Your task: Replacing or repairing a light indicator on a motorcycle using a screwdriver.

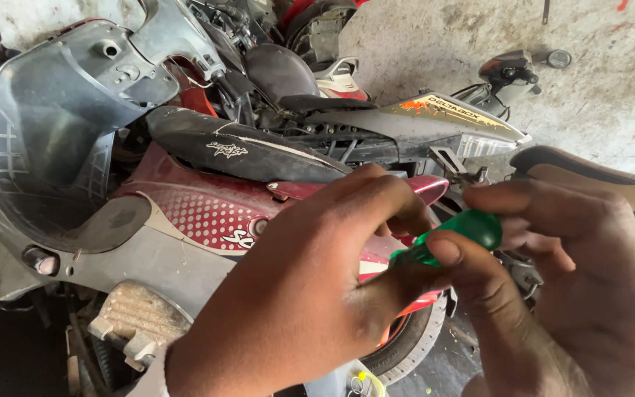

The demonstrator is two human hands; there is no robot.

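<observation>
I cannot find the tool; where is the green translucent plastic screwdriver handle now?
In the head view, the green translucent plastic screwdriver handle is right of centre, between the left hand and right hand, before the red scooter.

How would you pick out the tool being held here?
Start at the red and grey scooter in the middle. In front of its rear, the left hand and right hand meet around a screwdriver handle, the only glossy translucent green thing here.

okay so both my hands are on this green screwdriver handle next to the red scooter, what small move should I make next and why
Probably shift the left hand aside so the tip shows. It covers the front of the translucent green plastic screwdriver handle, whose rounded end the right hand pinches, so the shaft and whatever it meets on the dark red and grey scooter body are hidden.
</observation>
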